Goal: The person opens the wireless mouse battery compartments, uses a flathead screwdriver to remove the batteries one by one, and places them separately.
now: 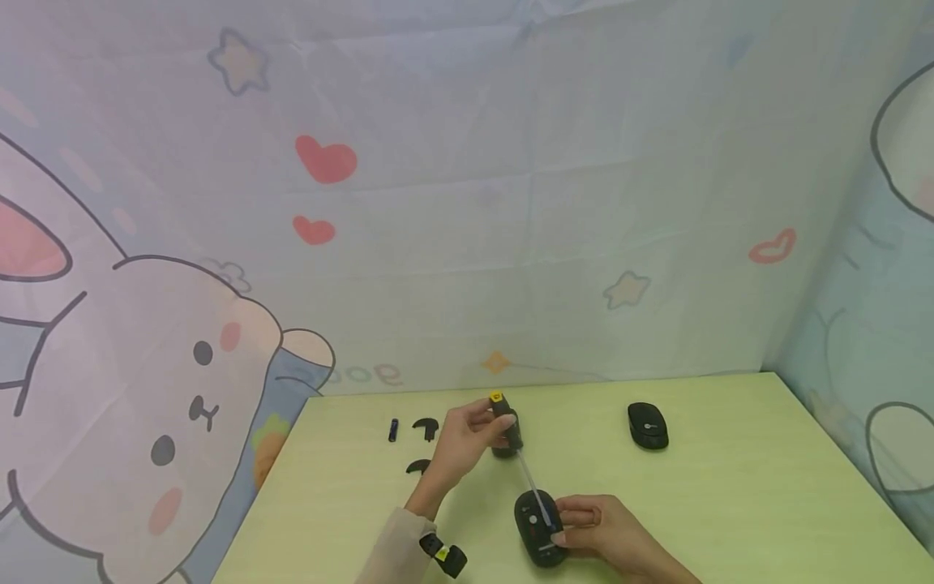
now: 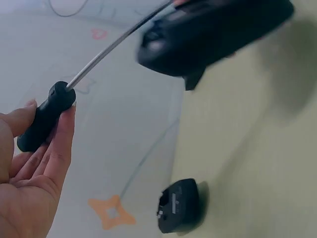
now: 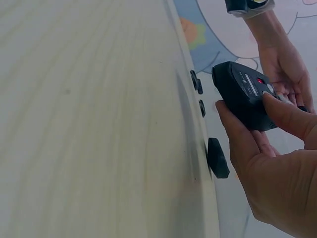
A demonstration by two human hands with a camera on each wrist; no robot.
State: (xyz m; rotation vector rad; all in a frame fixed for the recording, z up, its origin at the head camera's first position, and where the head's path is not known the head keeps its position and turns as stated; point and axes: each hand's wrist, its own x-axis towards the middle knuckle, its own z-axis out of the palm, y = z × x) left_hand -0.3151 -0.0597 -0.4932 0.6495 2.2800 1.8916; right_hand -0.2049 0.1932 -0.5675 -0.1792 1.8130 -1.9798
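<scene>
My left hand [image 1: 463, 438] grips the dark handle of a screwdriver [image 1: 508, 422], which has a yellow end cap. Its long metal shaft slants down to a black computer mouse [image 1: 531, 531], and the tip lies over the underside. My right hand [image 1: 601, 523] holds that mouse at its right side, thumb on the upturned underside and fingers along the edge. In the right wrist view the mouse [image 3: 237, 96] shows a label and a small red spot. The left wrist view has the mouse [image 2: 213, 39] raised off the table, with a small dark part jutting below it.
Behind my left hand sits another black mouse [image 2: 181, 206], with an opening in its side. A third black mouse [image 1: 648, 425] lies at the right. Two dark curved pieces [image 1: 426, 427] and a small blue battery [image 1: 393, 430] are at the left. A printed cloth [image 1: 467, 203] hangs behind the table.
</scene>
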